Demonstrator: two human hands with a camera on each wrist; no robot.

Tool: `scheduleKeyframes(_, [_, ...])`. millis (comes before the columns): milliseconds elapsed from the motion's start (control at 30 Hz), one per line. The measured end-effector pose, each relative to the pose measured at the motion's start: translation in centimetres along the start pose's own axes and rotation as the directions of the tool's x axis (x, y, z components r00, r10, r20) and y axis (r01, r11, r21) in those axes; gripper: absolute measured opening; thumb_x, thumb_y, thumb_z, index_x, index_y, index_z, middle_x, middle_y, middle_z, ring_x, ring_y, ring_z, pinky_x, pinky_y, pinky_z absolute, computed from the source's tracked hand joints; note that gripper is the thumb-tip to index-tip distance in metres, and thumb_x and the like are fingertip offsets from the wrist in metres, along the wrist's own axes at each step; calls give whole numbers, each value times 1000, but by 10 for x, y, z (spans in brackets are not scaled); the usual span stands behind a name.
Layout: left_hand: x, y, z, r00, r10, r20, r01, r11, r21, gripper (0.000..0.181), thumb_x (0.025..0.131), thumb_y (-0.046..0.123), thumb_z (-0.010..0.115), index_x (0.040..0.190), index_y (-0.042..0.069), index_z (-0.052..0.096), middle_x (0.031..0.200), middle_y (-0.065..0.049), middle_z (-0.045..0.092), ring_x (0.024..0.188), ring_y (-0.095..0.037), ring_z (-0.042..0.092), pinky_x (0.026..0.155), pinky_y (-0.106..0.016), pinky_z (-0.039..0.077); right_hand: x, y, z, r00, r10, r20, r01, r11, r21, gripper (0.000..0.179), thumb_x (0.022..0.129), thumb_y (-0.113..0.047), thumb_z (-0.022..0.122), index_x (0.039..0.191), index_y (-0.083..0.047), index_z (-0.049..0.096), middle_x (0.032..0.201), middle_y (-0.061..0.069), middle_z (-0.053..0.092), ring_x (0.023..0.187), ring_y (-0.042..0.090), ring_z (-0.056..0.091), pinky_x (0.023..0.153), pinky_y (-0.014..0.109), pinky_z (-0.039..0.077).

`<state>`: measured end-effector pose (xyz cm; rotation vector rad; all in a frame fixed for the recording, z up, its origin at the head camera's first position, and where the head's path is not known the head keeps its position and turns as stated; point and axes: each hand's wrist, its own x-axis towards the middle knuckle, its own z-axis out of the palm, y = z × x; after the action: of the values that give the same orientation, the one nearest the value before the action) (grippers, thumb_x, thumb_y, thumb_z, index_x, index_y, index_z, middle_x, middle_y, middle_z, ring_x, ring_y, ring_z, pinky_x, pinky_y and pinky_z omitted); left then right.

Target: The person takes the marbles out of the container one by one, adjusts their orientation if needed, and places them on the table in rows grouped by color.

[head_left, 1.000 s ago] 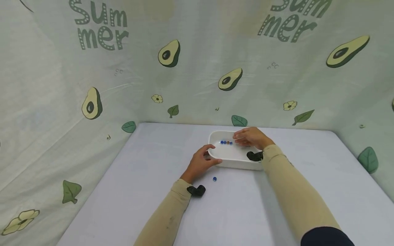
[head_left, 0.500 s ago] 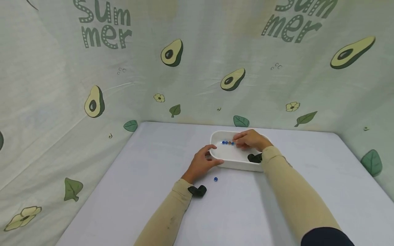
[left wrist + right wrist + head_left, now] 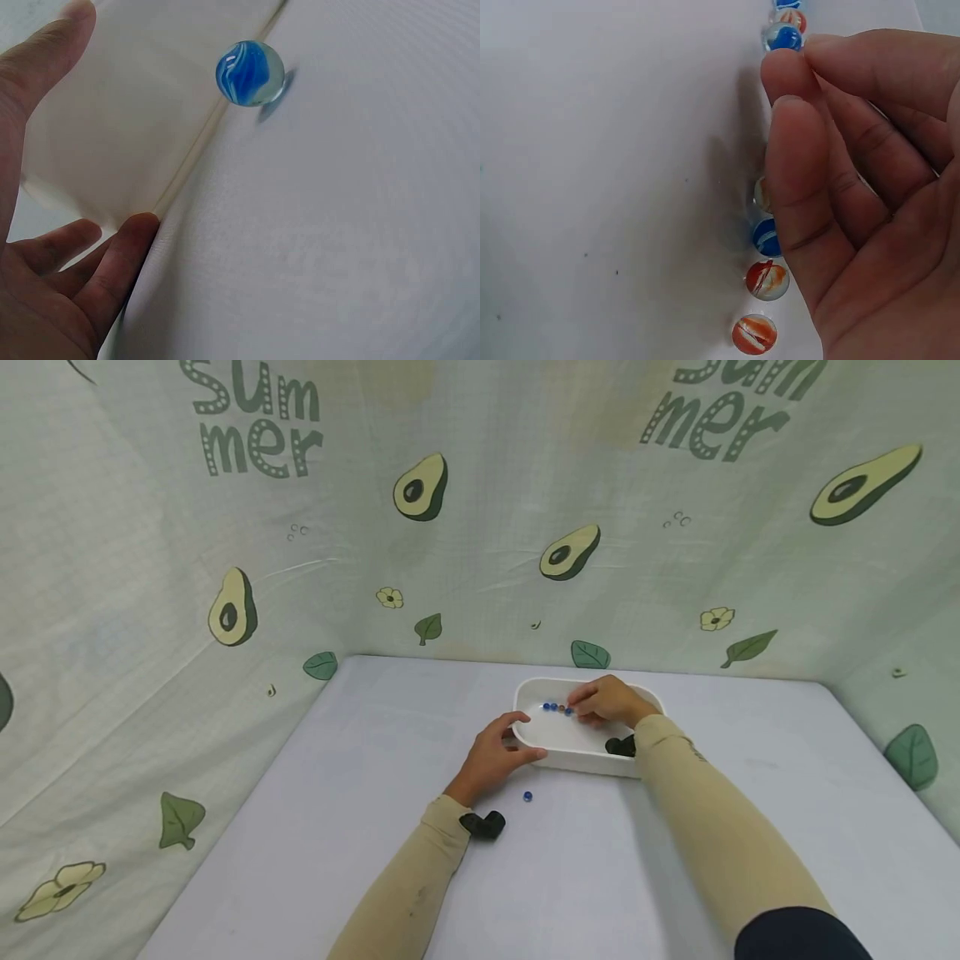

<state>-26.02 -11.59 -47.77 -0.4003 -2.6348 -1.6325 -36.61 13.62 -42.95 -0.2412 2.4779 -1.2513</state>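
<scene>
A white tray (image 3: 585,762) stands on the table. My left hand (image 3: 491,760) holds it by its near left corner, thumb along the front wall and fingers at the left rim. Inside the tray, my right hand (image 3: 609,700) has its fingertips right at a blue marble (image 3: 784,36), the end one of a short row. Beyond that marble lie an orange-striped marble (image 3: 790,19) and more blue ones (image 3: 550,706). Under the right palm several other marbles line up, among them a blue one (image 3: 766,237) and two orange-red ones, partly covered by the hand.
A single blue swirled marble (image 3: 247,73) lies on the white tabletop (image 3: 360,793), outside the tray and close to its front wall. Behind the table hangs a printed cloth (image 3: 480,527) with avocados and leaves.
My right hand has lowered to the row of marbles, its fingers drawing together at the end blue marble, which now sits slightly nearer me. The left hand keeps its hold on the tray.
</scene>
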Motion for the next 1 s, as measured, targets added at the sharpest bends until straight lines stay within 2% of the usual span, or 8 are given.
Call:
scheduleKeyframes(200, [1,-1,1,1000,6,3,-6,1000,-4,68,80,47,83,137,22,53,136,-3,56,104,-19,64,84,-35,55,-1,-4,3,998,-61,10,62,995,-80,22,89,-5,72,110,-2,75,92,7,74,74,17,63,64,29,53])
scheduleKeyframes(367, [1,-1,2,1000,9,10,-9,1000,-9,67,81,46,83,136,23,53,137,-3,56,104,-18,64,83,-34,55,-2,-7,6,994,-103,19,104,989,-105,22,86,-4,75,107,0,75,99,9,74,75,18,62,66,29,52])
scheduleKeyframes(533, [0,1,0,1000,3,5,-3,1000,1,68,80,46,83,137,23,53,138,-2,55,105,-19,63,85,-35,55,-2,-9,7,989,-149,19,151,978,-145,21,85,-5,77,106,-2,76,98,8,73,79,18,60,69,28,50])
scheduleKeyframes(733, [-1,1,-1,1000,6,3,-7,1000,3,66,81,45,83,136,23,53,138,-4,55,105,-19,63,86,-35,54,4,-7,9,989,-146,11,146,976,-160,17,84,-4,77,101,-4,77,95,5,74,78,17,60,68,28,50])
scheduleKeyframes(1000, [-1,0,-1,1000,15,1,-15,1000,6,64,81,45,83,135,26,54,137,-4,56,104,-18,63,86,-34,54,3,-7,10,990,-142,4,141,976,-168,14,84,-3,76,98,-5,76,92,4,74,76,18,60,69,29,50])
